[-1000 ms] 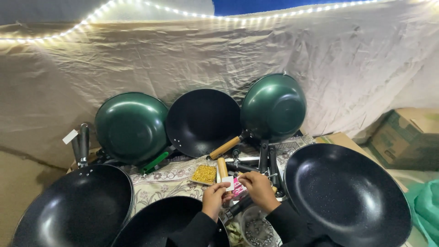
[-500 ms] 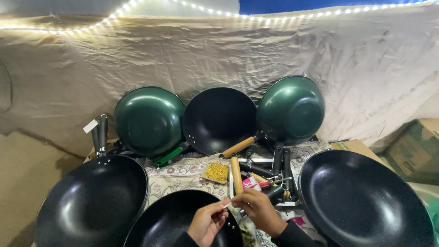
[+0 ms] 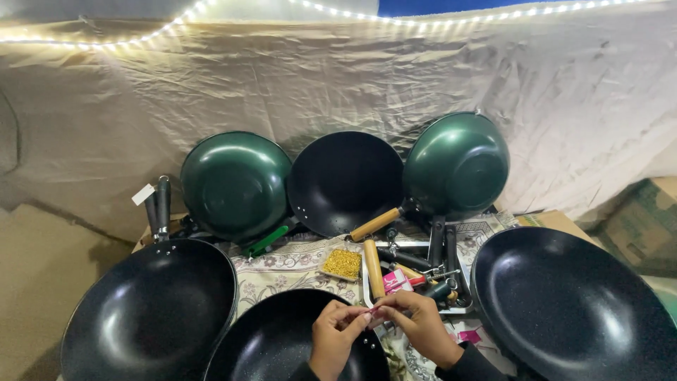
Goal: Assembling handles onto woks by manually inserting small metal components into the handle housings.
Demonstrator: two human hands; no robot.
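Both hands meet low in the view, at about 6 o'clock. Left hand (image 3: 337, 333) and right hand (image 3: 417, 319) have their fingertips pinched together on one small pink piece (image 3: 374, 310) — too small to make out what it is. They hover over the rim of the near black pan (image 3: 282, 346).

At 12 o'clock from the hands lies a small clear box of gold bits (image 3: 343, 264) on the patterned cloth (image 3: 282, 264) covering the surface. Just right of it, a tray (image 3: 458, 308) holds loose wooden and black pan handles (image 3: 374, 268). A large black pan (image 3: 151, 310) sits at 9 o'clock, another (image 3: 571, 307) at 3 o'clock. Farther back, two green pans (image 3: 236, 185) (image 3: 457, 164) flank a black one (image 3: 345, 182), all propped against a beige draped sheet (image 3: 352, 77) — a string of lights (image 3: 176, 20) runs along its top.
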